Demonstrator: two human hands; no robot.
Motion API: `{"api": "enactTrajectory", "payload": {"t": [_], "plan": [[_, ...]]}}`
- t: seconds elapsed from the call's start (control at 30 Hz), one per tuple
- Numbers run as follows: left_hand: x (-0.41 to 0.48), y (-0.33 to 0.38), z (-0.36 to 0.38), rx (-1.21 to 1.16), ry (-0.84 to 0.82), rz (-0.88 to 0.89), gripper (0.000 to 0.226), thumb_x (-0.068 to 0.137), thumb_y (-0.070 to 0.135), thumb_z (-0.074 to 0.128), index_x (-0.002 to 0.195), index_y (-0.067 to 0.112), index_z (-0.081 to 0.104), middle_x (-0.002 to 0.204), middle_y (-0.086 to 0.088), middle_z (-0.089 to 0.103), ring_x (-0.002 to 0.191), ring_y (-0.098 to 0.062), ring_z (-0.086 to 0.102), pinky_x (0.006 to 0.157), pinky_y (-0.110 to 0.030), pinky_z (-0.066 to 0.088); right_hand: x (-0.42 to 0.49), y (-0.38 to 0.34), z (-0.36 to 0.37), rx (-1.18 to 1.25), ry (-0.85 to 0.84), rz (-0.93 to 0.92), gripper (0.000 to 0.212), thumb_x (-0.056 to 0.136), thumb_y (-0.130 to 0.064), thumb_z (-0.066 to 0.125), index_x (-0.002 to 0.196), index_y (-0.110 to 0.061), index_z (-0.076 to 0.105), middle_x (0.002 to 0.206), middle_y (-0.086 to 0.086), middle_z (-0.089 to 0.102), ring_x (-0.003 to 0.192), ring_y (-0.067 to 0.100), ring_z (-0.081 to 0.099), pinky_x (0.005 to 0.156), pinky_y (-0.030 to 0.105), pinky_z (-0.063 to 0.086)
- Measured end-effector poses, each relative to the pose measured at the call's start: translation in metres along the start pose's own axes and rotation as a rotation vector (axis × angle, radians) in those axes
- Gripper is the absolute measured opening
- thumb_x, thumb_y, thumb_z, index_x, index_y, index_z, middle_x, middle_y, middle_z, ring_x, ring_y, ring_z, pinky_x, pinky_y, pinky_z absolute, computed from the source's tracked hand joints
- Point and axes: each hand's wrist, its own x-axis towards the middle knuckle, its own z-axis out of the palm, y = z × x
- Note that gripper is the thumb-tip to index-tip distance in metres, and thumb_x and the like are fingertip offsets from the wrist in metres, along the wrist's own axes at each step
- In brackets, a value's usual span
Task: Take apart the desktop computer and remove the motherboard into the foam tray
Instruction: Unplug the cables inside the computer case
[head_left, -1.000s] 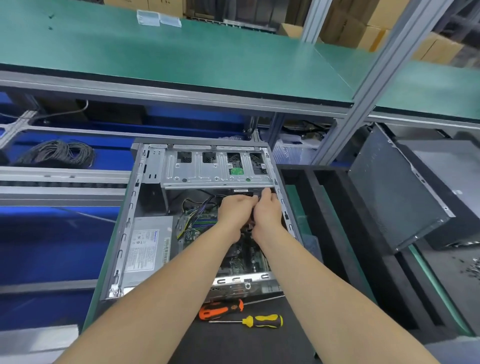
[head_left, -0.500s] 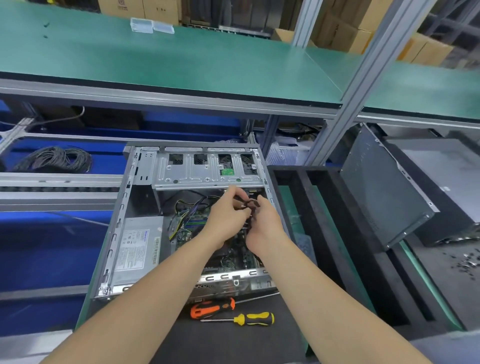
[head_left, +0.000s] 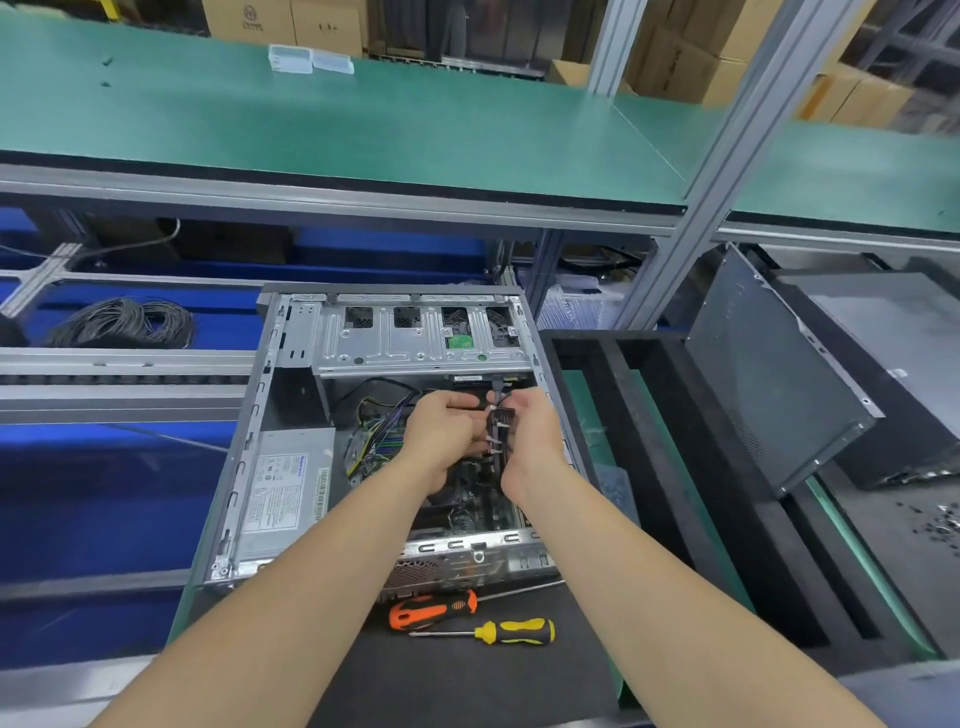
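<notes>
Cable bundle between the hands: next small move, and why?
Probably ease its plug free. The left hand and right hand grip the cable bundle, whose lead runs up under the drive cage; the motherboard is still in the case below.

Bright, even o/h light; soft shadow inside computer case (head_left: 415, 353); slight sheen on green shelf (head_left: 363, 130); wide-angle bend at pic edges; top-rt cartons (head_left: 857, 98) blurry.
</notes>
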Motion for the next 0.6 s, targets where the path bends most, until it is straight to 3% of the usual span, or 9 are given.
{"api": "enactTrajectory", "payload": {"t": [0.07, 0.13, 0.23, 0.33, 0.4, 0.47, 0.53, 0.6], "plan": [[-0.001, 0.001, 0.001, -0.031, 0.019, -0.010, 0.024, 0.091, -0.006, 0.061, 0.109, 0.010, 0.065, 0.101, -0.017, 0.073, 0.076, -0.024, 0.070, 0.075, -0.042, 0.065, 0.002, -0.008, 0.005, 0.006, -0.045, 0.009, 0.030, 0.097, -0.038, 0.051, 0.094, -0.012, 0.067, 0.077, 0.002, 0.061, 0.059, 0.020, 0.053, 0.058, 0.029, 0.042], [0.000, 0.001, 0.002, -0.048, 0.019, -0.021, 0.031, 0.091, -0.004, 0.053, 0.110, 0.013, 0.071, 0.096, -0.013, 0.074, 0.070, -0.023, 0.068, 0.075, -0.040, 0.065, 0.005, -0.013, 0.010, -0.056, -0.025, 0.038, 0.034, 0.101, -0.042, 0.053, 0.093, -0.013, 0.068, 0.078, 0.002, 0.059, 0.065, 0.024, 0.056, 0.060, 0.031, 0.046], [-0.001, 0.005, 0.000, -0.022, 0.015, 0.002, 0.040, 0.089, 0.000, 0.048, 0.099, 0.023, 0.078, 0.087, -0.001, 0.077, 0.063, -0.013, 0.067, 0.062, -0.025, 0.054, 0.009, -0.015, 0.016, -0.188, 0.040, 0.012, 0.040, 0.104, -0.049, 0.057, 0.100, -0.011, 0.068, 0.090, 0.006, 0.065, 0.081, 0.026, 0.065, 0.072, 0.038, 0.056], [-0.001, 0.009, 0.000, -0.072, 0.001, -0.009, 0.038, 0.093, 0.000, 0.046, 0.100, 0.018, 0.079, 0.094, -0.004, 0.079, 0.082, -0.017, 0.074, 0.068, -0.022, 0.054, 0.017, -0.011, 0.015, -0.287, 0.057, -0.059, 0.040, 0.104, -0.048, 0.056, 0.102, -0.010, 0.069, 0.105, 0.008, 0.074, 0.101, 0.027, 0.068, 0.101, 0.049, 0.052], [0.000, 0.009, -0.001, -0.070, -0.017, -0.010, 0.036, 0.093, -0.001, 0.048, 0.100, 0.016, 0.079, 0.092, -0.005, 0.080, 0.091, -0.021, 0.074, 0.078, -0.027, 0.058, 0.018, -0.012, 0.014, -0.283, 0.032, -0.059, 0.040, 0.105, -0.046, 0.056, 0.118, -0.011, 0.067, 0.120, 0.012, 0.071, 0.116, 0.030, 0.065, 0.108, 0.051, 0.049], [0.002, 0.008, -0.002, -0.063, -0.029, -0.006, 0.035, 0.092, -0.002, 0.049, 0.100, 0.013, 0.079, 0.090, -0.004, 0.080, 0.090, -0.022, 0.074, 0.084, -0.030, 0.059, 0.020, -0.011, 0.013, -0.277, 0.023, -0.069, 0.036, 0.105, -0.042, 0.055, 0.119, -0.010, 0.065, 0.114, 0.011, 0.070, 0.112, 0.029, 0.065, 0.105, 0.049, 0.051], [0.004, 0.008, -0.003, -0.074, -0.038, -0.006, 0.033, 0.093, -0.003, 0.049, 0.106, 0.009, 0.076, 0.092, -0.006, 0.080, 0.087, -0.022, 0.072, 0.085, -0.033, 0.059, 0.020, -0.006, 0.012, -0.280, 0.068, -0.099, 0.025, 0.102, -0.033, 0.056, 0.095, -0.010, 0.064, 0.086, 0.009, 0.066, 0.088, 0.025, 0.061, 0.085, 0.039, 0.051], [0.004, 0.008, -0.004, -0.076, -0.055, -0.010, 0.033, 0.094, -0.004, 0.048, 0.112, 0.007, 0.073, 0.096, -0.011, 0.079, 0.084, -0.024, 0.071, 0.083, -0.034, 0.059, 0.016, 0.000, 0.010, -0.293, 0.097, -0.132, 0.024, 0.100, -0.031, 0.056, 0.089, -0.011, 0.062, 0.078, 0.006, 0.062, 0.077, 0.022, 0.057, 0.073, 0.034, 0.046]]}}
